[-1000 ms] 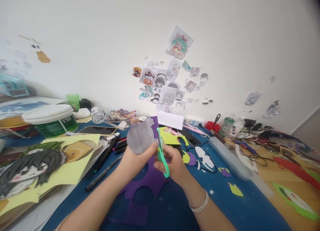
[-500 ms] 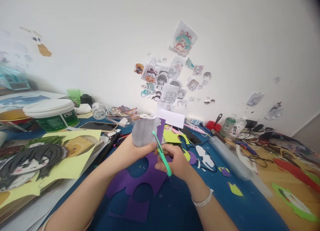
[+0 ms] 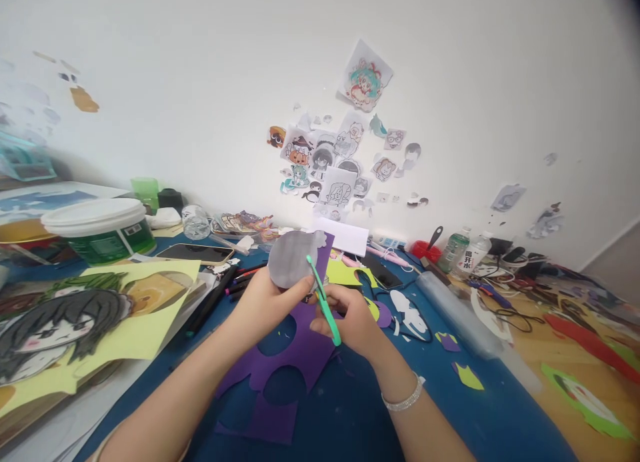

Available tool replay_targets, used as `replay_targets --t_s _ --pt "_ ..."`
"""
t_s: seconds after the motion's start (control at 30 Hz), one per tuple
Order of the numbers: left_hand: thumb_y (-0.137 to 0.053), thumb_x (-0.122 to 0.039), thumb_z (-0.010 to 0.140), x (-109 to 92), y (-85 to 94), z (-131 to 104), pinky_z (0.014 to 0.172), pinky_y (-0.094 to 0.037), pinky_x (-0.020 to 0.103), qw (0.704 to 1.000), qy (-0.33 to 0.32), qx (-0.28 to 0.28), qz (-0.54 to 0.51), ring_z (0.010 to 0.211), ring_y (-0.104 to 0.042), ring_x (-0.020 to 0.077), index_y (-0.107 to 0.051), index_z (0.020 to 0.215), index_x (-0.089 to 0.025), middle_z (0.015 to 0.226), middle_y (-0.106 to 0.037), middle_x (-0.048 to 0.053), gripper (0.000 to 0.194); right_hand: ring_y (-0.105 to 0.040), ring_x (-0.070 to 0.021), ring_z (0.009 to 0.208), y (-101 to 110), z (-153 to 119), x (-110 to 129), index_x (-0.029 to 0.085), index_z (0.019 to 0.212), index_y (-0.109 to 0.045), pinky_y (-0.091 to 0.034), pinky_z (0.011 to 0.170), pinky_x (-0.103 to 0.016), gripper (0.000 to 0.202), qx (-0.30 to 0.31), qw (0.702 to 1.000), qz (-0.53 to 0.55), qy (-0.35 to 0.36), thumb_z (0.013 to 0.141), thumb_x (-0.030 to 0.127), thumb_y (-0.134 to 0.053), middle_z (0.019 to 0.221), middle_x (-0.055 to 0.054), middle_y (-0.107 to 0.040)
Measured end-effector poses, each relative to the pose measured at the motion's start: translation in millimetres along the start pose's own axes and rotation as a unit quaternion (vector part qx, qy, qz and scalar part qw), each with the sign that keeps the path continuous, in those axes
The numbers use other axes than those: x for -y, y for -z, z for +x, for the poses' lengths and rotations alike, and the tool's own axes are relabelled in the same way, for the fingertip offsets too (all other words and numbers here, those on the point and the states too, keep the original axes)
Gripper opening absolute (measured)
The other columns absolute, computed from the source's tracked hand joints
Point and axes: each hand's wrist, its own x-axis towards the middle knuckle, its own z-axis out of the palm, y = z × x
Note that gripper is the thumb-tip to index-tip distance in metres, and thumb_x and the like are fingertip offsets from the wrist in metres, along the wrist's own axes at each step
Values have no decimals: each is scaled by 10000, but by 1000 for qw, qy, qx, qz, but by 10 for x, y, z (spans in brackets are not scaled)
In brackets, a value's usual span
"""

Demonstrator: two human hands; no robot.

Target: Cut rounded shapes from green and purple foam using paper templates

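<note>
Clearly, left hand point(image 3: 286, 295) and right hand point(image 3: 345, 315) are gripping

I am pinching a rounded grey cutout point(image 3: 290, 257) in my left, above the surface point(image 3: 370, 415). My right is gripping green scissors point(image 3: 326, 312), their tip crossing before the cutout. A purple sheet point(image 3: 310, 342) with round gaps is showing below, short of the surface's far edge.

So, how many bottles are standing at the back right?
2: a greenish bottle and, just to its right, a white-labelled bottle. Others could be hidden behind them.
</note>
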Motion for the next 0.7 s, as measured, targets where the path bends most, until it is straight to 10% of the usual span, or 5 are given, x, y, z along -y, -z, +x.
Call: replay_targets --t_s 0.4,0.7 --pt "-594 -354 657 56 -299 -163 495 -408 232 983 -10 -173 -56 547 -507 139 -489 576 -168 557 -537 -11 228 -454 -106 543 -148 -9 -11 154 754 -567 -387 526 -226 367 -48 992 105 56 606 465 -692 597 19 -499" --pt "-576 -352 687 102 -358 -213 536 -448 240 980 -19 -184 -70 619 -581 169 -535 651 -168 643 -608 11 192 -397 -93 537 -163 -7 0 148 766 -578 -363 508 -213 327 -54 991 100 68 618 413 -700 576 33 -457"
